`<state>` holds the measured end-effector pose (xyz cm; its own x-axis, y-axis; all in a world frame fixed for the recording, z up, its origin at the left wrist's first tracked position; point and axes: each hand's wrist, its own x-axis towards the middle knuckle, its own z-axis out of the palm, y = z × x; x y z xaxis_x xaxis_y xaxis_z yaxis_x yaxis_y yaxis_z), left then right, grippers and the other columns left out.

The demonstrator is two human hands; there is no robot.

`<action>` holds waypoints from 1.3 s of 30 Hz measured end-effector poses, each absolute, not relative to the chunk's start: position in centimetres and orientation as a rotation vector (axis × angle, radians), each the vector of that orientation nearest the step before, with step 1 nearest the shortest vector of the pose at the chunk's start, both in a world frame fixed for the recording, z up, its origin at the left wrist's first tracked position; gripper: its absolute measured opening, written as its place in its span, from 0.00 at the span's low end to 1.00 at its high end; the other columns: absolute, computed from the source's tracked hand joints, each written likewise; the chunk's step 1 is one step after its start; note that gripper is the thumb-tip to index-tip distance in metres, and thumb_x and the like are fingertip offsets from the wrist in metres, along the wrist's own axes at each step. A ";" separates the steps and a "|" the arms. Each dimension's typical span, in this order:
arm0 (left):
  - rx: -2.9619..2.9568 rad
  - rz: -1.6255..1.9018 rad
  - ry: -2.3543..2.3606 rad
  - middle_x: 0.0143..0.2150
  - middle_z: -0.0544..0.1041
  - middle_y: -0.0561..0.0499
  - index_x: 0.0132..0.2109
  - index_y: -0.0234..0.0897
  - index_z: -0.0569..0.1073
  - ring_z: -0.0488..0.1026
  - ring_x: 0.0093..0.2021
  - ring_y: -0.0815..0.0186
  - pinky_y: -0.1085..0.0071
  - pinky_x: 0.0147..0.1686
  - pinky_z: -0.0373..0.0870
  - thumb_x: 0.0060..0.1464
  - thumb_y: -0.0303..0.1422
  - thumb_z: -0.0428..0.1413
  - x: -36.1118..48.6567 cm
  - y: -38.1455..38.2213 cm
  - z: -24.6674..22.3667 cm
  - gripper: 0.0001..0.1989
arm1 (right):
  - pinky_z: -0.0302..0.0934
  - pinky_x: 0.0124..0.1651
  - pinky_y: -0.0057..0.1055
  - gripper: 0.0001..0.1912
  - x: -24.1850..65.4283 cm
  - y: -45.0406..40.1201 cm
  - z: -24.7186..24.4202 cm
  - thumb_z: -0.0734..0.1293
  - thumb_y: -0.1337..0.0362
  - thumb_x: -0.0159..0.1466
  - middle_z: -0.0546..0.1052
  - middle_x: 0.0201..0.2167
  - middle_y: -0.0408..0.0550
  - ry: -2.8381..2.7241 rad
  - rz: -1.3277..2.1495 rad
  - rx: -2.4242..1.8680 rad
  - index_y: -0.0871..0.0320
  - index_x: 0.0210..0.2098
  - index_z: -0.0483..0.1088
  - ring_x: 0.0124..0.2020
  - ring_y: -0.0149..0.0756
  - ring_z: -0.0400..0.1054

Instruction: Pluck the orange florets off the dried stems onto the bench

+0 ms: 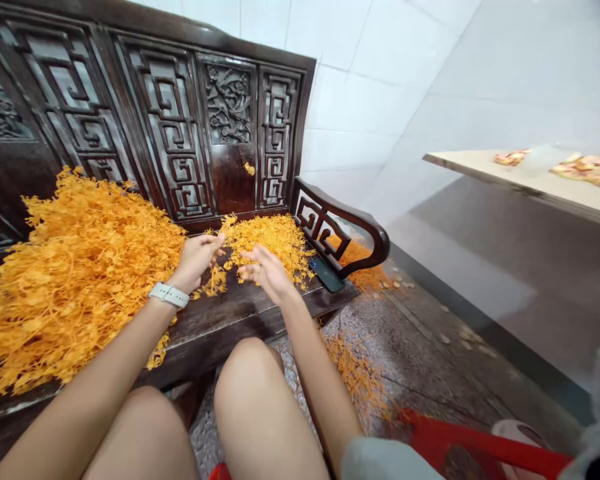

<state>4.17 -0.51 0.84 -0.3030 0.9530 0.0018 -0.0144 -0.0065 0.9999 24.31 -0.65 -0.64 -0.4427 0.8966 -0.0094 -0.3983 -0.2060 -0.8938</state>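
Note:
My left hand (199, 259), with a pale watch strap at the wrist, is closed in a pinch on an orange sprig (215, 263) whose thin strands hang below the fingers. My right hand (267, 272) is just to its right, fingers apart, over the edge of a flat pile of small orange-yellow pieces (275, 237). No object shows between its fingers. A much larger heap of branching orange sprigs (90, 267) covers the left part of the dark wooden bench seat (230, 319).
A dark phone (325, 273) lies by the bench's curved armrest (365, 230). Orange stems (357, 373) litter the floor. At the right a pale shelf (480, 165) juts out. Something red (445, 433) stands at the lower right.

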 end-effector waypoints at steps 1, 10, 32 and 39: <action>1.057 1.415 1.399 0.23 0.73 0.52 0.35 0.33 0.79 0.62 0.20 0.73 0.76 0.19 0.54 0.51 0.46 0.67 4.6 -0.7 0.9 0.19 | 0.72 0.35 0.28 0.22 24.1 -0.9 -1.7 0.73 0.53 0.66 0.83 0.47 0.56 -1.056 1.801 -0.755 0.58 0.54 0.72 0.32 0.32 0.76; 1.173 1.153 1.115 0.26 0.76 0.50 0.35 0.36 0.76 0.67 0.22 0.70 0.74 0.23 0.61 0.47 0.54 0.69 7.3 -1.8 0.1 0.25 | 0.70 0.34 0.27 0.28 23.3 -1.5 -3.6 0.78 0.49 0.59 0.81 0.38 0.43 -0.941 1.570 -0.698 0.54 0.53 0.71 0.32 0.31 0.75; 1.073 1.180 1.076 0.29 0.72 0.52 0.33 0.35 0.75 0.67 0.28 0.69 0.73 0.29 0.65 0.46 0.54 0.71 9.7 -2.7 -2.8 0.26 | 0.60 0.34 0.28 0.18 21.7 -0.7 -6.6 0.69 0.49 0.67 0.72 0.27 0.42 -1.240 1.034 -0.915 0.57 0.30 0.72 0.31 0.32 0.64; 0.867 1.159 0.821 0.29 0.66 0.54 0.28 0.36 0.68 0.65 0.31 0.69 0.73 0.33 0.67 0.47 0.27 0.66 8.6 -3.0 -2.1 0.12 | 0.58 0.30 0.25 0.21 20.7 -1.5 -5.9 0.78 0.49 0.60 0.69 0.25 0.37 -0.842 1.535 -0.675 0.56 0.31 0.67 0.25 0.27 0.60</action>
